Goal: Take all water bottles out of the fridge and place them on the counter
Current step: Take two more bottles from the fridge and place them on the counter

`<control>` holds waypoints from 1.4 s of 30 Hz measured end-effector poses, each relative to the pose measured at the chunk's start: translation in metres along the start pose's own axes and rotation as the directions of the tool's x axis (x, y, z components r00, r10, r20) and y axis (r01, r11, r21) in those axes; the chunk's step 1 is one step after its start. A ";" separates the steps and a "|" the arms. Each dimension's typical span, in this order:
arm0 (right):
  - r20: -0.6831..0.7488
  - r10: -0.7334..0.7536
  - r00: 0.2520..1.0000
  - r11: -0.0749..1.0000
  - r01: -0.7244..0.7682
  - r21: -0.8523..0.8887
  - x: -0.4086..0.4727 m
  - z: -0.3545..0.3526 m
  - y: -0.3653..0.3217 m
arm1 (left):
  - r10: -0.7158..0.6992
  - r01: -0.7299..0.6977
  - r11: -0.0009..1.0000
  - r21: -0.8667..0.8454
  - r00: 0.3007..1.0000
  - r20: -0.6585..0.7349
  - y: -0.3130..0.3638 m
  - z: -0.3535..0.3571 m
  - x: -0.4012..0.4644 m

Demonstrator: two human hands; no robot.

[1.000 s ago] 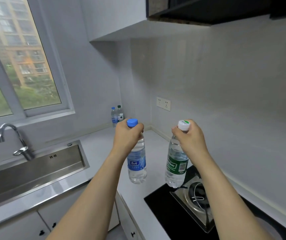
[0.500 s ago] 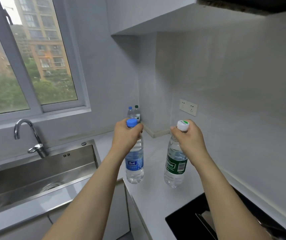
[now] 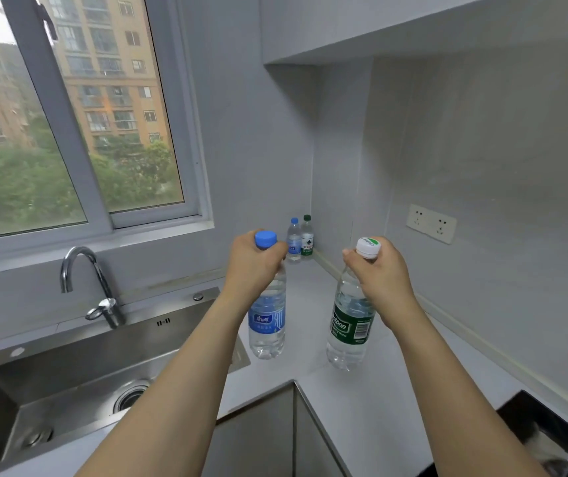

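Two bottles carried | left hand [image 3: 255, 266] grip holds blue-label bottle [image 3: 267, 325], right hand [image 3: 378, 277] grip holds green-label bottle [image 3: 349, 330] | both now over table [image 3: 361, 401] corner, hob behind | two placed bottles [image 3: 300, 238] ahead; set-down next

A pale grey counter [image 3: 361, 407] is seen wrapping round the corner, running from lower left to the right edge of the frame. Way back in the corner, just above centre, two small bottles are parked on it side by side, pretty much touching: a blue-capped bottle [image 3: 293, 239] on the left, a green-capped bottle [image 3: 307, 237] on the right. A steel sink [image 3: 79, 370] is set into it at lower left, and a black hob [image 3: 551, 432] at lower right.
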State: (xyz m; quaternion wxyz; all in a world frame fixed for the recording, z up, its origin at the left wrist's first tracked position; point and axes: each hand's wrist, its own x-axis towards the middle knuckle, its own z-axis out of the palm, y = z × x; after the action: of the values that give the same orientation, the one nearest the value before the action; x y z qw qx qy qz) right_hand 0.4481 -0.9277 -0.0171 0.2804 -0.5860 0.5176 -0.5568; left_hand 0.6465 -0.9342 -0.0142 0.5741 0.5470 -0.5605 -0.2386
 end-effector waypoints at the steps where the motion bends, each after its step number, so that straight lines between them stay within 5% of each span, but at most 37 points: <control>1: 0.007 0.002 1.000 1.000 -0.002 -0.005 0.003 0.006 0.002 | 0.003 -0.003 1.000 0.003 1.000 -0.002 -0.004 -0.002 0.006; 29: 0.067 -0.012 0.998 1.000 0.012 0.006 0.224 0.081 0.088 | -0.133 0.132 0.991 -0.018 0.989 -0.061 -0.091 0.071 0.205; 42: 0.129 0.043 0.991 0.999 -0.047 0.028 0.313 0.170 0.129 | -0.204 0.204 0.979 -0.008 0.979 0.011 -0.170 0.069 0.321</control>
State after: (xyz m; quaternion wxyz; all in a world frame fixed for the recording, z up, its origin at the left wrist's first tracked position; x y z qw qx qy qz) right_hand 0.5216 -1.2968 -0.0588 0.3346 -0.6045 0.5029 -0.5194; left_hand 0.7242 -1.2926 -0.0593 0.5462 0.5978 -0.5035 -0.3014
